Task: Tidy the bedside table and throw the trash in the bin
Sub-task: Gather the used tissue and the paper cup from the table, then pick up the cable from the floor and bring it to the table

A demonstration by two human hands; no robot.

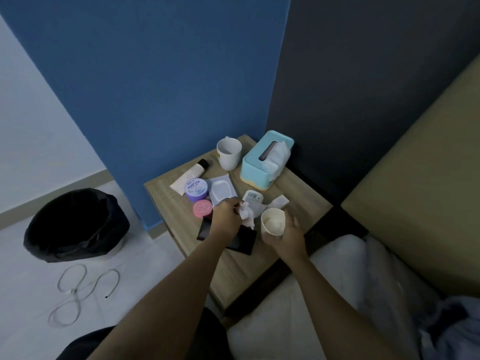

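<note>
1. Blue and dark grey walls meet behind a wooden bedside table wedged against the bed; on the pale floor to the left stands a bin lined with a black bag, with a loose white cable lying in front of it.
2. On the table's left part lie a white tube, a purple jar lettered "MOIST HYA", and a pink round tin whose marking is too blurred to read.
3. The left hand is pinched shut on a crumpled tissue, low over flat black packets.
4. Behind stand a white mug and a teal tissue box; a small white case shows a barcode sticker.
5. The right hand is wrapped around a paper cup with something pale inside, tilted towards the tissue.
6. My guess: the tissue goes into the cup, then both to the bin.
7. Risks: the tilted cup could spill its contents over the table; the tissue, held by one corner, may drop short; the bin stands well apart from the table, so a toss could miss it.
</note>
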